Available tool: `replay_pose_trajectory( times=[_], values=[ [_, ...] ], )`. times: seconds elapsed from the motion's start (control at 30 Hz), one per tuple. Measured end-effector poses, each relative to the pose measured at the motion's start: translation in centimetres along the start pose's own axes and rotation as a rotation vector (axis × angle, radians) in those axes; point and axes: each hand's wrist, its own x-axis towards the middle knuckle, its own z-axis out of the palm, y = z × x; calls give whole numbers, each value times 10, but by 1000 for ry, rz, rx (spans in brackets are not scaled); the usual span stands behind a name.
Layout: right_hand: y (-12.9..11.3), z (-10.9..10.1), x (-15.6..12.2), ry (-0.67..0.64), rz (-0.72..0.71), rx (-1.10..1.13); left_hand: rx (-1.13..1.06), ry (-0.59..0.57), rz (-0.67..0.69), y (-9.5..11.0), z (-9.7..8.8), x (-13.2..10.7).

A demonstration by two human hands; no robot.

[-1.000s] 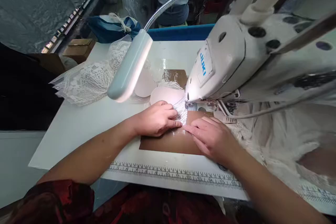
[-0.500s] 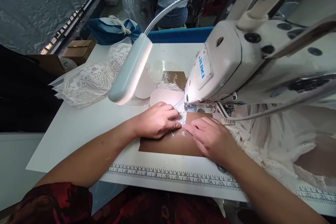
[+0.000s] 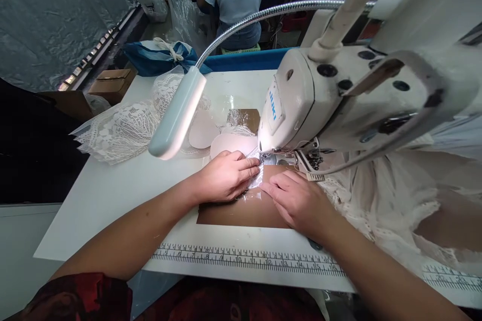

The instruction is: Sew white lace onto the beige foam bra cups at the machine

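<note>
White lace fabric [image 3: 257, 180] lies beside the needle area of the sewing machine [image 3: 297, 90], partly covered by my fingers. My left hand [image 3: 228, 175] presses on the lace from the left, its fingers close together and pointing at the presser foot. From the right, my right hand [image 3: 301, 200] has curled fingers, with the fingertips at the lace's near corner. The exact grip of those fingertips is hidden. Under both hands lies a brown sheet [image 3: 229, 214] with shiny clear tape on it. A pale pink cup-shaped piece [image 3: 235, 144] rests just beyond my left hand.
A lamp [image 3: 178, 113] on a bendable metal neck hangs over the left side. Lace pieces [image 3: 116, 133] are stacked at left on the white table [image 3: 113, 200]. Sheer pale fabric [image 3: 387, 200] is heaped at right. A ruler strip [image 3: 248, 261] runs along the front edge. A person [image 3: 239, 0] sits beyond.
My left fingers have shifted forward along the lace toward the needle, away from my right fingertips. My right hand stays near the lace's corner. The whole view has tilted slightly.
</note>
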Motion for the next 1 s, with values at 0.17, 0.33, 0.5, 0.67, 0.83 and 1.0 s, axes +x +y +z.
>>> replay_pose_trajectory(
  times=[0.17,0.33,0.5,0.67,0.83,1.0],
  values=[
    [0,2,0,-9,19,-16,11,-10,14,-2,-1,0],
    [0,3,2,20,65,-69,12,-13,10,-3,-1,1],
    [-2,1,7,20,139,-127,10,6,26,-6,0,0],
    [-2,2,10,-9,211,-175,26,16,39,-11,2,0],
    [0,6,9,-34,261,-166,31,18,-11,-13,2,3],
    [1,7,8,-52,272,-144,25,12,-64,-12,1,4]
  ],
)
